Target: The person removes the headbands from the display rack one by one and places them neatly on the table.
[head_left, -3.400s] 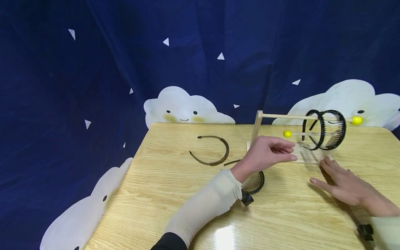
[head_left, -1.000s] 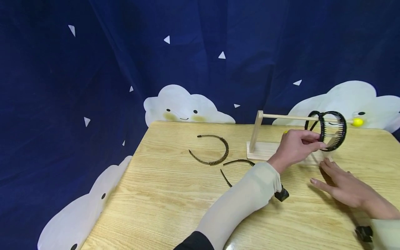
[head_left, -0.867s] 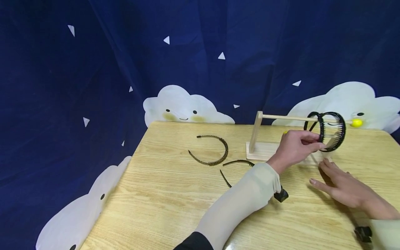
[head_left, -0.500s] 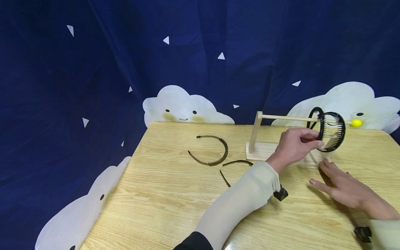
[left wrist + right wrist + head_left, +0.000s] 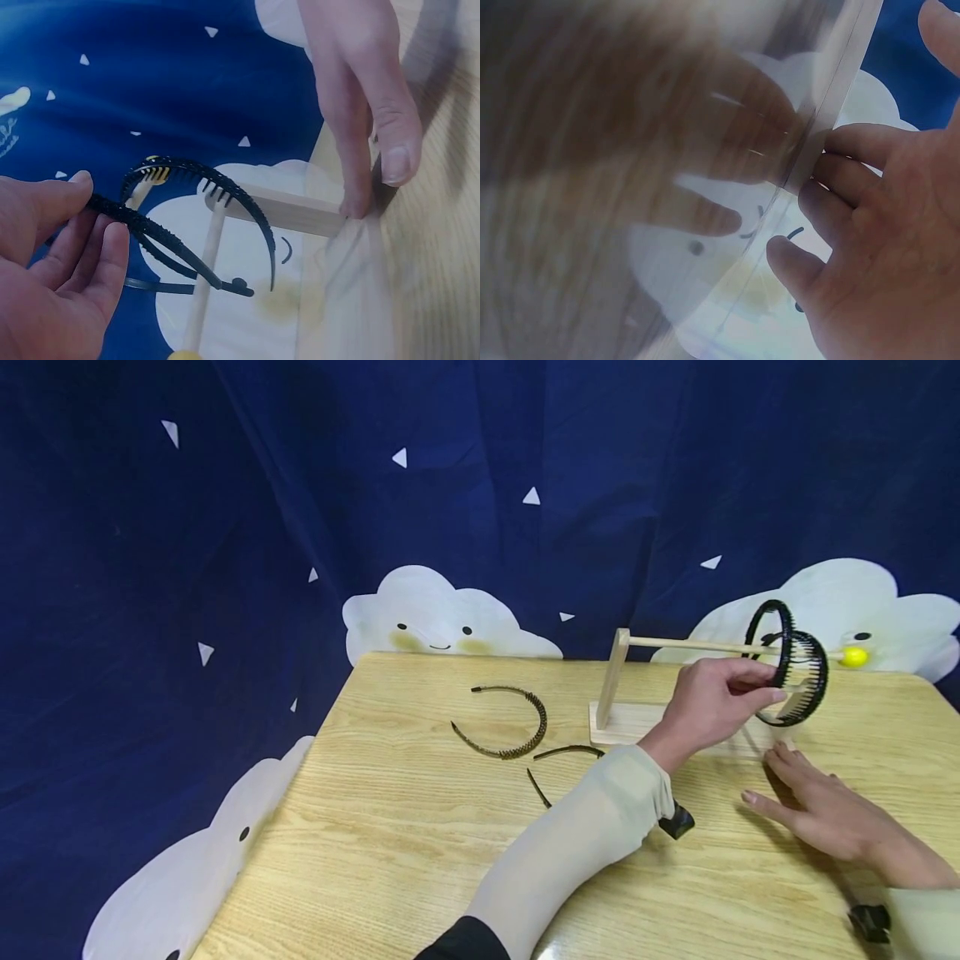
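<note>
My left hand [image 5: 708, 702] pinches a black headband [image 5: 786, 635] between thumb and fingers at the right part of a wooden rack [image 5: 628, 720]. A second black headband with comb teeth [image 5: 817, 681] hangs on the rack just right of it. In the left wrist view the held headband [image 5: 161, 234] slants across in front of the toothed headband [image 5: 240, 196]. My right hand [image 5: 832, 814] has its fingers extended, fingertips against the right end of the rack's base. The right wrist view shows these fingers [image 5: 847, 169] touching the base edge.
A brown beaded headband [image 5: 542, 718] lies on the table [image 5: 360, 827]. Another dark headband [image 5: 566, 750] lies nearer, partly hidden by my left forearm. The rack's upper rod [image 5: 682, 644] ends in a yellow ball [image 5: 855, 657]. A dark blue cloud-print curtain [image 5: 450, 510] hangs behind.
My left hand moved right from the rack's middle and took hold of the left black headband. That headband has since risen and shifted slightly right. My right hand stayed in place.
</note>
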Available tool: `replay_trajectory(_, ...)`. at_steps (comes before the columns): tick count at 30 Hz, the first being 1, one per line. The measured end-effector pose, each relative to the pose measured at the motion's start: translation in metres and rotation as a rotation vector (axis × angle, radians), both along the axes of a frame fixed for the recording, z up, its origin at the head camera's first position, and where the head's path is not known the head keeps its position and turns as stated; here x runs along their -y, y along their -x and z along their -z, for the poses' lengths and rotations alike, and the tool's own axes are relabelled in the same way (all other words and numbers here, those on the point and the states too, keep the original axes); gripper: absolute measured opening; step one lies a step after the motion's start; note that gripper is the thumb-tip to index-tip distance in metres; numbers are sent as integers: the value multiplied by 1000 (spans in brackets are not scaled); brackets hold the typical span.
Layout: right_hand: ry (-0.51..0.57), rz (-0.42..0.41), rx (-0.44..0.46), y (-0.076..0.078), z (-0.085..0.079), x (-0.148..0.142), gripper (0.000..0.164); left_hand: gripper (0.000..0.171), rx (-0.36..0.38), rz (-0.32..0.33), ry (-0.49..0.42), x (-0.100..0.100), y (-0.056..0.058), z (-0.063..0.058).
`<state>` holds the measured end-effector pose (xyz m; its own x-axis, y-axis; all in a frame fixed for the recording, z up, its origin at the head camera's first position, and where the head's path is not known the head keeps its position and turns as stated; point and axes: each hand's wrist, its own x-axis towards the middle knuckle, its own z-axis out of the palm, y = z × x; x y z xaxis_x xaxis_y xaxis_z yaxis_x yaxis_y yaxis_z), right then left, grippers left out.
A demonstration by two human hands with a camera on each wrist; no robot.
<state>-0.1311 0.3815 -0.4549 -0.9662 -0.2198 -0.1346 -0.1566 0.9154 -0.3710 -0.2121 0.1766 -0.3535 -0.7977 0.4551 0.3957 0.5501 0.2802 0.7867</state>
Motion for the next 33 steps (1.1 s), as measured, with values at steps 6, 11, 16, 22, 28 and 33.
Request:
replay_trajectory(6,-5,-10,-14,0,2,0,88,21,31,2,-17,1,0,-1)
replay_trajectory(11,-14,-3,1,0,3,2,89,22,68,6,-34,3,1,2)
replay_trajectory(16,-15,-5,3,-1,0,2,88,23,88,-2,-65,6,5,0)
replay_trajectory(22,-13,-9,-11,0,-2,2,86,24,92,11,-104,11,10,-7)
replay_trajectory(28,-19,-5,-3,-1,-1,3,87,26,104,34,-105,12,12,-12)
replay_trajectory(33,-12,-9,-12,-2,-1,2,86,27,120,52,-121,11,11,-15)
